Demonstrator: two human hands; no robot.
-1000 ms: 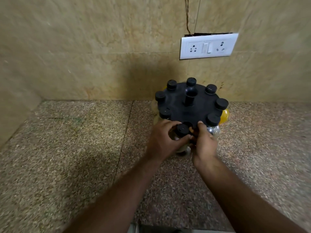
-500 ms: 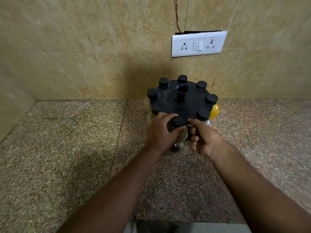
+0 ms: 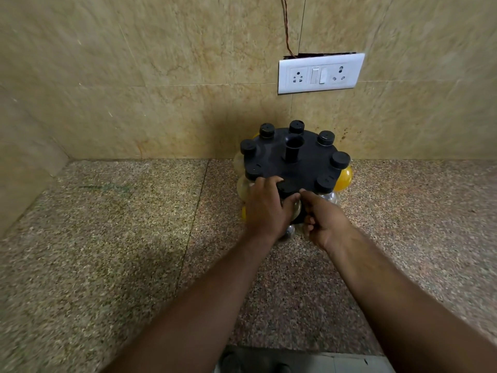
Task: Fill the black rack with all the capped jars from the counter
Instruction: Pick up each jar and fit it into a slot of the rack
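Note:
The round black rack [image 3: 312, 157] stands on the speckled counter against the back wall, with a short post at its centre. Several black-capped jars hang around its rim, one with yellow contents [image 3: 343, 179] at the right. My left hand [image 3: 266, 208] wraps around the front jar [image 3: 288, 187] at the rack's near edge, and only the jar's cap and a bit of glass show. My right hand [image 3: 322, 219] is just right of that jar with its fingers curled and its index fingertip at the cap. Nothing shows inside that hand.
A white socket and switch panel [image 3: 320, 74] is on the tiled wall above the rack, with a wire rising from it. A side wall [image 3: 21, 170] closes the counter's left end. The counter's front edge [image 3: 295, 351] runs below my forearms.
My right hand has slipped back from the front jar and curled up. My left hand has stayed on that jar. My view has shifted, so the rack sits further right in it.

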